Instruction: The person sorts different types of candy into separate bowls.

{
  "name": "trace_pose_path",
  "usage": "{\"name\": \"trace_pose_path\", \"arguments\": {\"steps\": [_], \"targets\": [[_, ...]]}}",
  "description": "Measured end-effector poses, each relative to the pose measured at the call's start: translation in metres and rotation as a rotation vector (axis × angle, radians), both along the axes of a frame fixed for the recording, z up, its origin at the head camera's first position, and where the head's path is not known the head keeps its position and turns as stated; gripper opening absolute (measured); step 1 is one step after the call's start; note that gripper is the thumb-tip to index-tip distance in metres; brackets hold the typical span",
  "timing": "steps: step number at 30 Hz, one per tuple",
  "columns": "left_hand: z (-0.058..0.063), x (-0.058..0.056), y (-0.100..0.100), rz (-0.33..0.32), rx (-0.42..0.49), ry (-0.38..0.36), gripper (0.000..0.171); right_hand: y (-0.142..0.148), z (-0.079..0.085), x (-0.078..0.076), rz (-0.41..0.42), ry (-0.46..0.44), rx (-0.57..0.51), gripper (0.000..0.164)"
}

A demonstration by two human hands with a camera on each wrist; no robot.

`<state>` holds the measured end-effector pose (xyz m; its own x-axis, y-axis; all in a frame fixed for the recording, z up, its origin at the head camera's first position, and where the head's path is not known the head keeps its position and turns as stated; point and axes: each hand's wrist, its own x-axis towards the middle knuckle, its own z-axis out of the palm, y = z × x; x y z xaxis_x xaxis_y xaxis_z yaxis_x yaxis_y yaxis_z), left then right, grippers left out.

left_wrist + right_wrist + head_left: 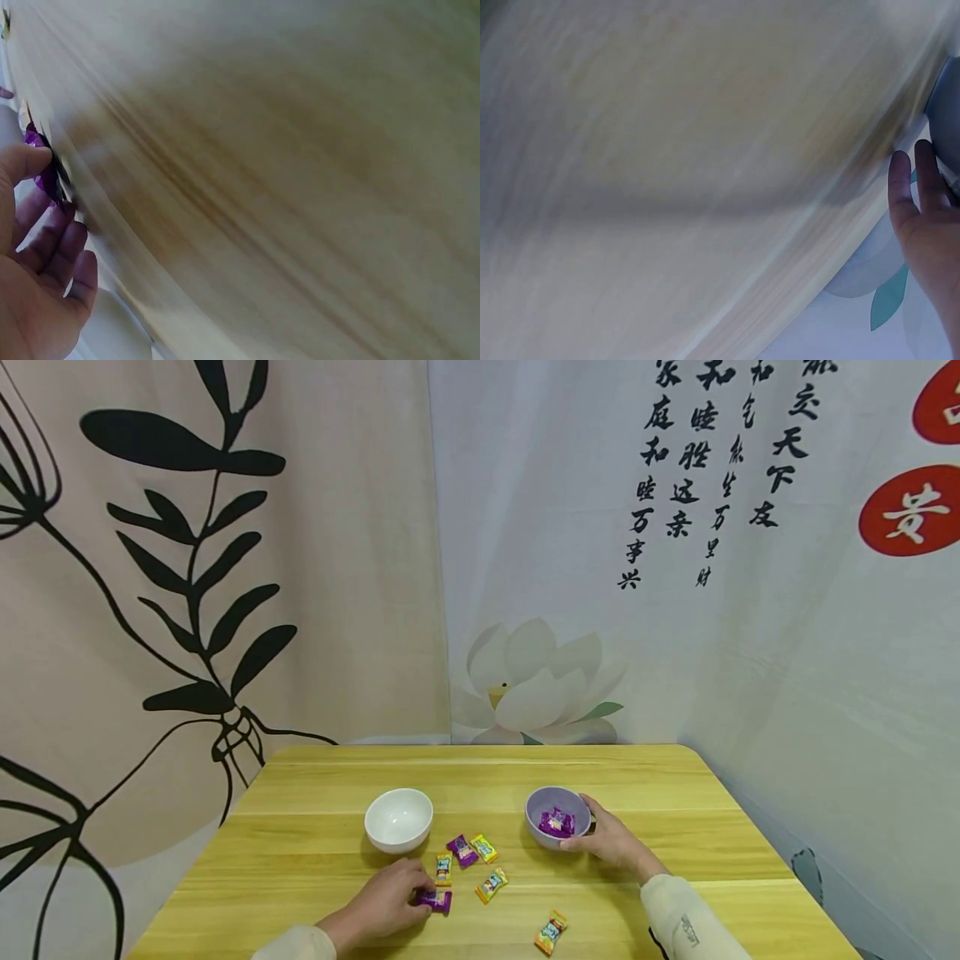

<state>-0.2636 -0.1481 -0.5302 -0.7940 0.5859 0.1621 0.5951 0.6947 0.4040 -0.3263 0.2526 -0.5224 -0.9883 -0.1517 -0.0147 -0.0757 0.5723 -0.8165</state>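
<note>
My left hand [386,897] pinches a purple wrapped candy [437,902] between thumb and fingers, low over the table; the left wrist view shows the same purple candy [45,169] at the thumb tip. With thumb and fingers around its right side, my right hand [611,841] grips a light purple bowl [534,835]. Inside that bowl lie purple candies [557,822]. The right wrist view catches only an edge of the bowl [946,112] beside the fingers. Just beyond the left hand, a yellow candy [444,869] lies near another purple candy [462,852].
A white bowl [399,821] stands on the wooden table [315,827], behind the left hand. More yellow candies lie between the hands: one [484,849] near the purple one, another [491,886] in the middle, and a third [551,933] closer to the front. Printed curtains hang behind.
</note>
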Motion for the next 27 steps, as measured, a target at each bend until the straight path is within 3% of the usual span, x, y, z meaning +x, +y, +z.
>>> {"name": "trace_pose_path", "arguments": {"steps": [6, 16, 27], "targets": [[0.001, 0.000, 0.000, -0.007, -0.002, 0.032, 0.021, 0.000, 0.000, 0.000, 0.007, -0.004, -0.019, 0.110], [0.002, -0.004, 0.002, -0.018, 0.075, 0.056, 0.018, 0.000, 0.000, 0.000, 0.020, 0.011, -0.032, 0.106], [0.014, -0.009, 0.016, 0.011, 0.145, 0.024, 0.021, 0.000, -0.002, -0.002, 0.003, 0.014, -0.008, 0.109]]}}
